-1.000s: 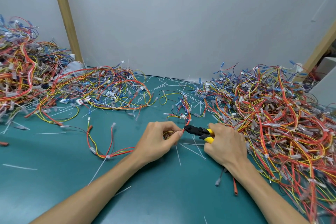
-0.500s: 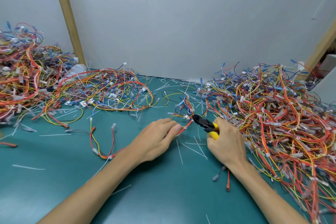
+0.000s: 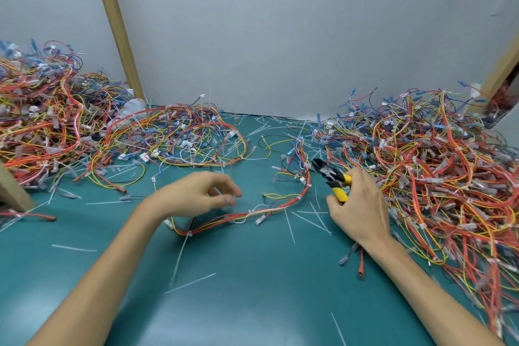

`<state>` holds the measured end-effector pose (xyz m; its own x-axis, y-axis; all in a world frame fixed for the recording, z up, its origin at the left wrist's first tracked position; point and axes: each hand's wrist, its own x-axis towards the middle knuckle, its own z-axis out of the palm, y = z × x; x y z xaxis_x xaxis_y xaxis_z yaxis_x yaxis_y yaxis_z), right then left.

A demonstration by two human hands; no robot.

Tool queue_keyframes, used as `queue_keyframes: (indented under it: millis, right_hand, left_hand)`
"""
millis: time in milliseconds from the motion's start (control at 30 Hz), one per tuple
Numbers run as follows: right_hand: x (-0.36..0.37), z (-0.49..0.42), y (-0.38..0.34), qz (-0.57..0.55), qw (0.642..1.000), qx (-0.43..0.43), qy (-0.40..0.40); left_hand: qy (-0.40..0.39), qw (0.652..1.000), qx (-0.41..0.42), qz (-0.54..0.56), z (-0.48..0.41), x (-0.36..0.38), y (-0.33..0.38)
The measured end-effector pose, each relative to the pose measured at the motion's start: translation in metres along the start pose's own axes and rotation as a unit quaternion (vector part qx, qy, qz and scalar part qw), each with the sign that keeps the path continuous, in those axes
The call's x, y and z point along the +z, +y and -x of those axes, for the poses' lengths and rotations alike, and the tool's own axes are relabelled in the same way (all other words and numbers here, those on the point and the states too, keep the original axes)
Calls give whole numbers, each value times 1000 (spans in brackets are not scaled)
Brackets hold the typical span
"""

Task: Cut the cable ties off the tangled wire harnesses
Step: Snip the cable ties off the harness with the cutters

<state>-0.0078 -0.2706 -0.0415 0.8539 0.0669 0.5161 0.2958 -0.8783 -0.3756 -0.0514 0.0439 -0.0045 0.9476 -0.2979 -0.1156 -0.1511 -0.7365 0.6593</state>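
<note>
Two bare hands are shown, the left hand [image 3: 196, 199] and the right hand [image 3: 359, 211]; each is carried on a slim forearm; the left forearm [image 3: 106, 275] and the right forearm [image 3: 421, 284] are left unclothed down to the lower edge; the fingers [image 3: 222, 181] are seen to be long and slender; a short nail is made out, somewhat blurred, on one left fingertip [image 3: 229, 200].

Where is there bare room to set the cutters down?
Barest: the near mat this side of the harness, only stray cut ties. Crowded: left pile, right pile, and the strip between left hand and right hand holding the cutters.
</note>
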Motion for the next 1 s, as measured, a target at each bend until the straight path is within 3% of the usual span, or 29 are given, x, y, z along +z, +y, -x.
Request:
queue_keyframes:
  millis: [133, 467, 567, 633, 700, 867, 1000]
  right_hand:
    - [1, 0, 1, -11, 1000, 20, -3]
    - [1, 1, 1, -44, 998, 49, 2]
    - [0, 2, 1, -67, 996, 48, 23]
    - [-2, 0, 1, -81, 995, 50, 18]
    - [-3, 1, 2, -93, 994, 52, 0]
    - [-14, 3, 5, -128, 991, 27, -28]
    - [-25, 3, 4, -79, 995, -14, -57]
  left_hand:
    - [-31, 998, 4, -48, 3, 12, 7]
    - [-18, 988, 16, -153, -13, 27, 28]
    - [23, 998, 44, 31, -18, 32, 31]
    - [32, 968, 29, 247, -25, 38, 37]
    - [19, 923, -8, 384, -33, 46, 42]
    - [30, 905, -72, 418, -50, 65, 43]
    - [10, 849, -58, 525, -50, 63, 36]
